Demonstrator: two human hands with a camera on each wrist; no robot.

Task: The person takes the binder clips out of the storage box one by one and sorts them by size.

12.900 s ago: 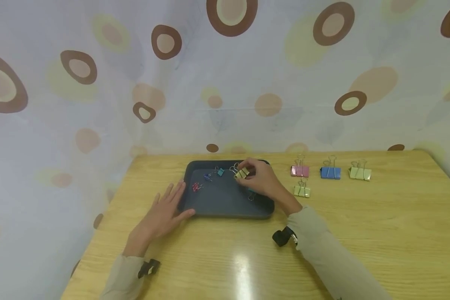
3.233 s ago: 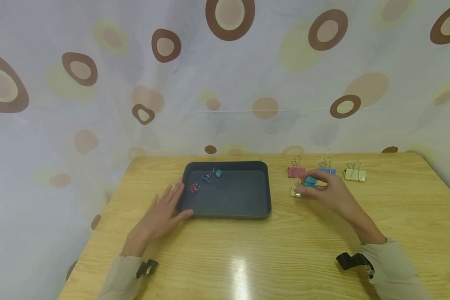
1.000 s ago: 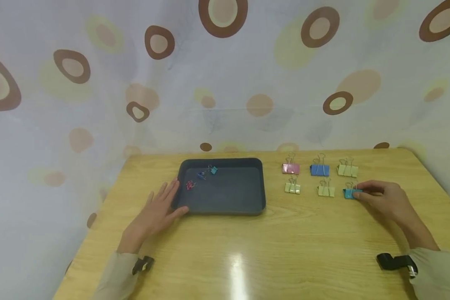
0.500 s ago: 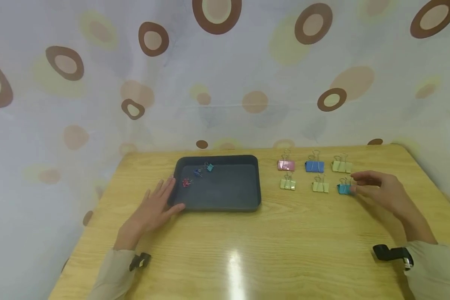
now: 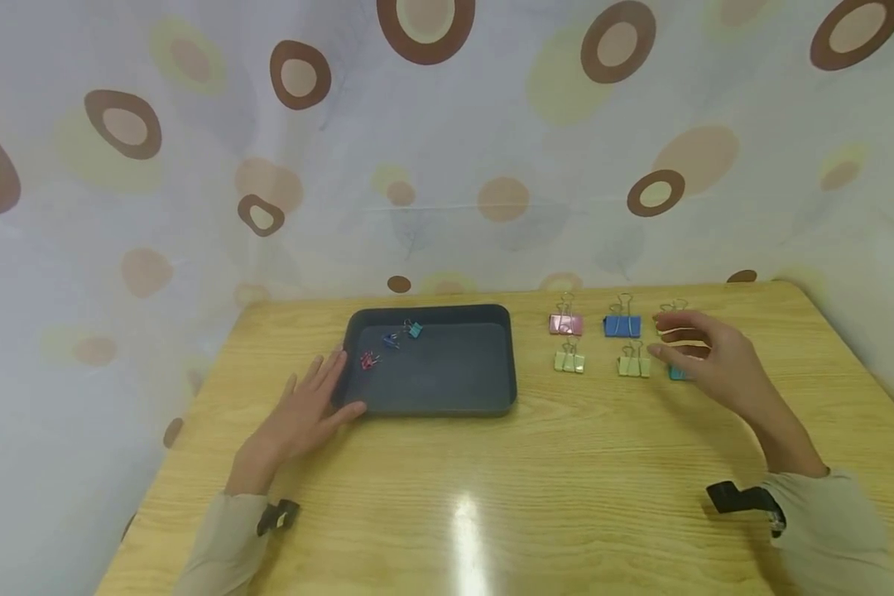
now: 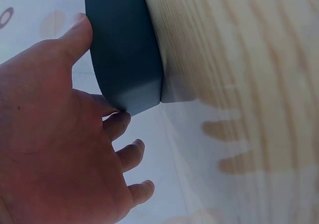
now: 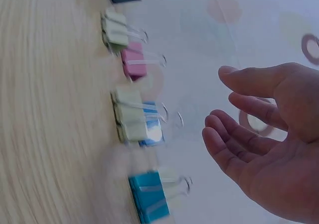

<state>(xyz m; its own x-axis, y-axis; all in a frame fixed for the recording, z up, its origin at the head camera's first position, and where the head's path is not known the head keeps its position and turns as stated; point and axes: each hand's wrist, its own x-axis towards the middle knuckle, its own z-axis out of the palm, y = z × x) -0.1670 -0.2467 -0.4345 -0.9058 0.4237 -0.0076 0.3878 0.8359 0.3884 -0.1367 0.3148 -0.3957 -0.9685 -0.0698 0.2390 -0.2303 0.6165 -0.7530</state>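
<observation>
My left hand [image 5: 290, 426] touches the left side of the dark grey tray [image 5: 447, 381], fingers spread and thumb at its near edge. Inside the tray lie small red clips [image 5: 368, 360], a blue binder clip [image 5: 391, 340] and a teal binder clip [image 5: 415, 329]. Holding nothing, my right hand [image 5: 723, 364] hovers over the right end of two rows of binder clips, its fingers loosely bent. It partly covers a teal binder clip [image 7: 149, 196] and a pale yellow one behind that. Two smaller pale yellow binder clips [image 5: 569, 362] [image 5: 633, 366] stand in the front row.
In the back row stand a pink binder clip [image 5: 566, 324] and a blue binder clip [image 5: 622, 326]. Everything rests on a wooden table [image 5: 417, 480]. A patterned curtain [image 5: 447, 165] hangs behind and along the sides.
Several seconds ago my right hand gripped clips at the tray, then carried a teal one to the right. It has let go of that clip and lifted leftward. My left hand stays by the tray.
</observation>
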